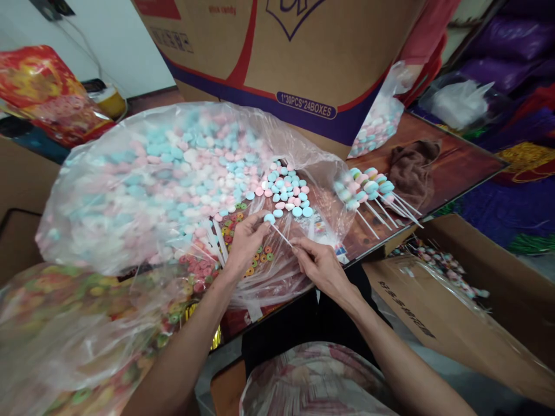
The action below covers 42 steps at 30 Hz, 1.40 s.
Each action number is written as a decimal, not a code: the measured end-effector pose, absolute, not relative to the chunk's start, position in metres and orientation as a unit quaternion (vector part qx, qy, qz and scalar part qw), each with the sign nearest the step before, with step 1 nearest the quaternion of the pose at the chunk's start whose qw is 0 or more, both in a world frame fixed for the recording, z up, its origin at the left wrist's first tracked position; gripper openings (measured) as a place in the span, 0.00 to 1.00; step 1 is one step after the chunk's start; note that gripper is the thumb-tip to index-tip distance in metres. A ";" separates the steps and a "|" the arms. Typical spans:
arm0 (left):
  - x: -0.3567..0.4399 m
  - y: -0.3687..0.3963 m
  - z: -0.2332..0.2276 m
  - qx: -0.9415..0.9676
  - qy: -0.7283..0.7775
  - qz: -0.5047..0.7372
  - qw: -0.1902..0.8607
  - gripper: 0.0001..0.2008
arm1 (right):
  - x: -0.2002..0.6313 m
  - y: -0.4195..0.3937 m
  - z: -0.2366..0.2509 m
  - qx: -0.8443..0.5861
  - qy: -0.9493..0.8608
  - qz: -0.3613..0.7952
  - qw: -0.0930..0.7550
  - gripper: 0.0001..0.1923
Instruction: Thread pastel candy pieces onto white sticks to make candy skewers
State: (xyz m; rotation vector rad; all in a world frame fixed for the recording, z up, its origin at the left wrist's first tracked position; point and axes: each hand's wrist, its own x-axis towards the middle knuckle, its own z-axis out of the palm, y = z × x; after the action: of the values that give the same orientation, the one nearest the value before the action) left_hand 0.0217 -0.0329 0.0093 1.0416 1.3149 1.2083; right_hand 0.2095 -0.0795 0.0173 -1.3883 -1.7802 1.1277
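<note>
My left hand pinches a blue round candy between its fingertips. A thin white stick runs from that candy to my right hand, whose fingers are closed on its lower end. Just beyond both hands, loose blue, pink and white candies lie at the mouth of a large clear plastic bag full of the same kind. White sticks lie beside my left wrist, near green, yellow and red ring-shaped candies. To the right rest several finished candy skewers.
A big cardboard carton stands behind the bag. A brown cloth lies at the table's right. Below that edge, an open box holds wrapped sweets. At lower left is a bag of coloured rings; a red packet stands far left.
</note>
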 end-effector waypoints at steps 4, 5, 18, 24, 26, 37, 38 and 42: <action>0.022 -0.034 0.007 0.467 0.556 0.494 0.478 0.18 | 0.205 -0.075 0.015 -0.515 -0.662 0.447 0.311 0.17; 0.023 -0.034 0.005 0.479 0.560 0.489 0.466 0.17 | 0.203 -0.074 0.013 -0.509 -0.658 0.454 0.319 0.17; 0.035 -0.048 -0.006 0.647 0.568 0.445 0.246 0.13 | 0.183 -0.077 -0.001 -0.531 -0.566 0.459 0.432 0.14; 0.051 -0.064 0.007 0.720 0.512 0.385 0.267 0.19 | 0.188 -0.068 -0.002 -0.528 -0.552 0.453 0.460 0.13; 0.041 -0.062 0.013 0.718 0.520 0.380 0.263 0.18 | 0.190 -0.066 -0.003 -0.523 -0.564 0.448 0.455 0.13; -0.021 -0.043 0.009 0.725 0.617 0.274 0.135 0.11 | 0.188 -0.079 -0.004 -0.529 -0.679 0.341 0.378 0.11; -0.018 -0.043 0.007 0.731 0.616 0.265 0.125 0.12 | 0.188 -0.079 -0.004 -0.528 -0.681 0.341 0.376 0.11; -0.007 -0.041 0.006 0.740 0.615 0.254 0.101 0.13 | 0.189 -0.080 -0.006 -0.522 -0.686 0.340 0.375 0.11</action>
State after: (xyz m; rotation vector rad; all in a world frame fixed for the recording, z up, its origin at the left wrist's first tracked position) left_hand -0.0071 -0.0405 0.0064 2.1853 1.8161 0.7503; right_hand 0.1894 -0.0804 -0.0060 -1.3353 -1.7568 0.8704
